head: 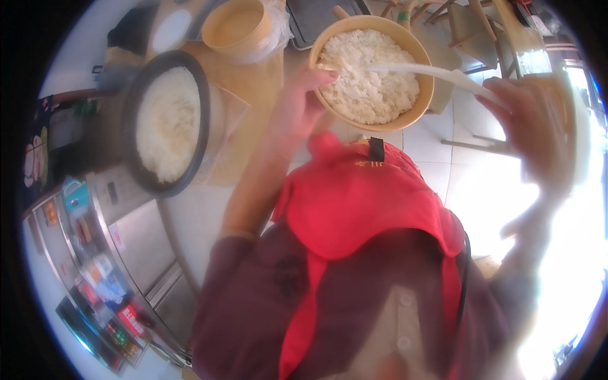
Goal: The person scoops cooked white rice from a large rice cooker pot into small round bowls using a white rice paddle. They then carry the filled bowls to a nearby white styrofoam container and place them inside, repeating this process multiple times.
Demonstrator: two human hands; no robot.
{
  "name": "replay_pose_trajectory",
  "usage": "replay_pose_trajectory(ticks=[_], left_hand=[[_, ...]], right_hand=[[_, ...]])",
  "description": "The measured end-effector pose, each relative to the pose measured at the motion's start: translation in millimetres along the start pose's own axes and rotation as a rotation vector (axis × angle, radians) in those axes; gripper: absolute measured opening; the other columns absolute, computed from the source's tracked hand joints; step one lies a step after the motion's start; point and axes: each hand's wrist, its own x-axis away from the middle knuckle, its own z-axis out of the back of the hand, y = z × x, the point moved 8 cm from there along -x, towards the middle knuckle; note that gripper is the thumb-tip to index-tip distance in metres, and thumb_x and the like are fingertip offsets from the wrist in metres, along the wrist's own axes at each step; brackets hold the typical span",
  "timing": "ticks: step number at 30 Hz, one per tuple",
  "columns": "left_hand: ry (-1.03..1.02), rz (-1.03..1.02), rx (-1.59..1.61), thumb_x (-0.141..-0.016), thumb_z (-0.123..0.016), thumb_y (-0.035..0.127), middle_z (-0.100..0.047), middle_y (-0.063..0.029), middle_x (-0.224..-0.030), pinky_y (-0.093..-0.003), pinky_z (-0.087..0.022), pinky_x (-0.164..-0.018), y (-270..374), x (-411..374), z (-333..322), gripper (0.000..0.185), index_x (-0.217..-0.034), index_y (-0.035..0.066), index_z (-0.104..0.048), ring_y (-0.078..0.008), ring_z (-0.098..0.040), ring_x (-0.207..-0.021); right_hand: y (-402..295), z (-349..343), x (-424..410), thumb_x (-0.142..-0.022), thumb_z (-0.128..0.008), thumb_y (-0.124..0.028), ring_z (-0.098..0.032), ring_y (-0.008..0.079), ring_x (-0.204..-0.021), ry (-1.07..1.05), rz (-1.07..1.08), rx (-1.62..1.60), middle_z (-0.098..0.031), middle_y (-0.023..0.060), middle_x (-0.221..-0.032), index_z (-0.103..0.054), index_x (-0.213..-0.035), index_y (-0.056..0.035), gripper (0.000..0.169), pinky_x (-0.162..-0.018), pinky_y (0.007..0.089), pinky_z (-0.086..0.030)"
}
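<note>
My left hand (308, 97) grips the rim of a round kraft-paper bowl (424, 102), its thumb lying over the edge. Cooked white rice (365, 90) fills most of that bowl. From the right, my right hand (517, 118) holds a white rice paddle (441, 73) by the handle; the hand is somewhat blurred. The paddle's tip meets the rice near the bowl's middle. To the left stands a large round pot (205, 123) with a dark rim, holding more white rice (168, 126).
A stack of paper bowls (235, 28), partly in clear plastic, sits on the wooden table (256, 90) behind the pot. A dark tray (323, 21) lies at the top. Wooden chairs (470, 35) stand at upper right. Steel cabinets (142, 242) with packaged goods line the lower left.
</note>
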Motion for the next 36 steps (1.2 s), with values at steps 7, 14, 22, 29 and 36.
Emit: replay_pose_trajectory(ticks=[7,14,22,29,36], left_hand=[[-0.045,0.093,-0.072,-0.074,-0.056,0.009,-0.057,-0.0099,-0.101,-0.0315,-0.045,-0.084,-1.0,-12.0,1.2,0.041,-0.112,-0.003,-0.047,-0.0189,-0.055,-0.094],[-0.098,0.179,-0.061,-0.073,-0.058,0.008,-0.057,-0.0108,-0.099,-0.0315,-0.046,-0.083,-9.8,-13.4,-5.9,0.037,-0.108,-0.002,-0.049,-0.0194,-0.055,-0.094],[-0.118,0.049,-0.029,-0.078,-0.054,0.01,-0.054,-0.0138,-0.112,-0.0339,-0.04,-0.091,-26.6,-21.8,-12.6,0.041,-0.115,-0.006,-0.045,-0.0224,-0.052,-0.104],[-0.141,0.041,0.078,-0.075,-0.054,0.004,-0.055,-0.0116,-0.107,-0.0328,-0.041,-0.089,-82.5,-40.0,-86.8,0.04,-0.113,-0.003,-0.046,-0.0215,-0.053,-0.099],[-0.202,0.128,-0.015,-0.073,-0.054,0.002,-0.055,-0.0109,-0.104,-0.032,-0.043,-0.086,-149.4,-51.8,-157.0,0.041,-0.113,-0.002,-0.046,-0.0204,-0.054,-0.097]], right_hand=[[19.9,2.2,-10.1,-0.075,-0.063,-0.012,-0.05,0.0188,-0.085,-0.136,0.036,0.134,-0.055,0.0035,-0.085,-0.062,-0.09,-0.0079,0.016,-0.077,0.0326,-0.039],[0.7,-10.7,-7.1,-0.074,-0.064,-0.014,-0.051,0.0188,-0.081,-0.335,0.074,0.118,-0.056,0.0029,-0.079,-0.062,-0.085,-0.0081,0.012,-0.072,0.0312,-0.041],[31.5,-12.1,34.3,-0.084,-0.055,-0.016,-0.055,0.0215,-0.067,-0.311,-0.511,-0.071,-0.055,0.0096,-0.066,-0.061,-0.086,-0.0056,0.012,-0.065,0.0361,-0.043],[56.6,-40.3,95.0,-0.084,-0.055,-0.019,-0.057,0.0307,-0.063,-0.188,-0.59,-0.095,-0.055,0.0137,-0.062,-0.054,-0.074,-0.0032,0.018,-0.059,0.0413,-0.044],[104.3,-65.0,184.4,-0.088,-0.05,-0.021,-0.055,0.0314,-0.06,-0.249,-0.835,-0.468,-0.054,0.0166,-0.061,-0.056,-0.077,0.001,0.025,-0.064,0.0425,-0.043]])
